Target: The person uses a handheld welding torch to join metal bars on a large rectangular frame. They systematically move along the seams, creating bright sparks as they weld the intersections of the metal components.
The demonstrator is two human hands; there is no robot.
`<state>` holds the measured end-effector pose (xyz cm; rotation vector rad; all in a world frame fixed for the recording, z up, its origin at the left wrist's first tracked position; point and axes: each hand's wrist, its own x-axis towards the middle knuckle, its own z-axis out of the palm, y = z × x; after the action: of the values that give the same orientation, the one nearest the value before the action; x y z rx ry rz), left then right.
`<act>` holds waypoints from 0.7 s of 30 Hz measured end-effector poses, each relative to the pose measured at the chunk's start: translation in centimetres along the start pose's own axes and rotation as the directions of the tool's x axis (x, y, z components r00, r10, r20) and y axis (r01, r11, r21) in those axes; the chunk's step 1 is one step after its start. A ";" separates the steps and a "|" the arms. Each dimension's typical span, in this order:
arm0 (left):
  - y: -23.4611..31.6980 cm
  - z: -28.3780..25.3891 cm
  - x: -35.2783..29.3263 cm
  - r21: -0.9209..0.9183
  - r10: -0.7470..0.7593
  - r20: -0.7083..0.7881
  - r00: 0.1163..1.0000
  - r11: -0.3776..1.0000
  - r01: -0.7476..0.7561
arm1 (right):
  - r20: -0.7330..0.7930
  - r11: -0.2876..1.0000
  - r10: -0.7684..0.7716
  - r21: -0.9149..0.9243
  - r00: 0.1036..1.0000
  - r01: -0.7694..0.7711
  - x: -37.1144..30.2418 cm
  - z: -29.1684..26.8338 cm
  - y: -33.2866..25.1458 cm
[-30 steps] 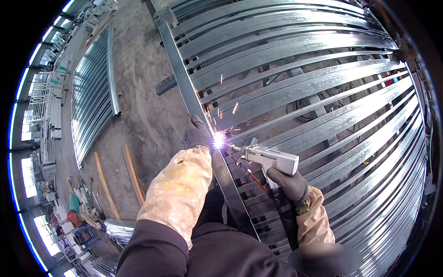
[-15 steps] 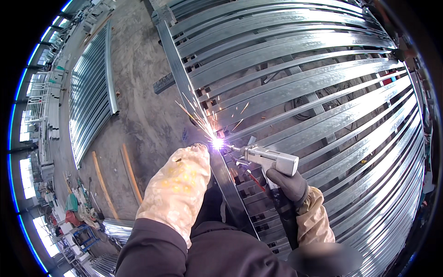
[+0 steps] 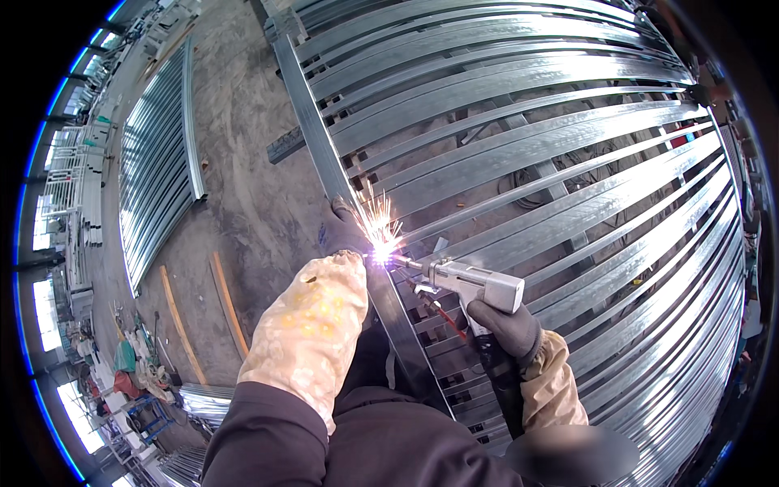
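My right hand (image 3: 497,331), in a dark grey glove with a yellow patterned sleeve cover, grips a grey welding gun (image 3: 469,281). Its nozzle points left at a bright spark (image 3: 381,243) on the long steel side rail (image 3: 312,138) of a big frame of galvanised steel bars (image 3: 527,154). My left hand (image 3: 342,230), also in a dark glove, rests on that rail just left of the spark. A dark hose runs down from the gun past my right wrist.
A second stack of galvanised bars (image 3: 158,154) lies on the concrete floor (image 3: 243,178) to the left. Two wooden slats (image 3: 227,304) lie on the floor near my left arm. Tools and clutter (image 3: 130,365) sit at the lower left.
The weld spark keeps burning and its spray of sparks changes shape. Both hands and the gun stay almost in place on the rail.
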<state>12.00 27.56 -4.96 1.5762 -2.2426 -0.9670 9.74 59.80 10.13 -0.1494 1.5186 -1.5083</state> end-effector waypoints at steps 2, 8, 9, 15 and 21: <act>1.4 -0.8 -0.9 0.048 0.026 -0.007 1.000 0.999 -0.026 | 0.005 0.997 0.072 0.030 0.997 -0.072 -0.1 -0.2 0.1; 1.3 -1.0 -0.7 0.027 0.078 -0.051 0.996 0.997 -0.077 | 0.050 0.995 0.090 0.047 0.995 -0.092 -0.5 -0.4 -0.1; 1.1 -1.0 -0.6 0.026 0.070 -0.032 0.997 0.997 -0.069 | 0.050 0.993 0.089 0.077 0.995 -0.092 -0.7 -0.3 -0.3; 0.9 -1.2 -0.2 -0.023 0.058 0.005 0.998 0.998 -0.058 | -0.030 0.984 0.126 0.130 0.992 -0.121 -2.7 -1.2 -1.1; 1.4 -1.2 -0.5 0.031 0.036 0.021 0.999 0.999 -0.037 | -0.073 0.976 0.200 0.097 0.977 -0.193 -4.5 -2.4 2.0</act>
<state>11.81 27.83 -3.07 1.5394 -2.3032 -0.9467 11.56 64.93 10.24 0.1145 1.4802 -1.4349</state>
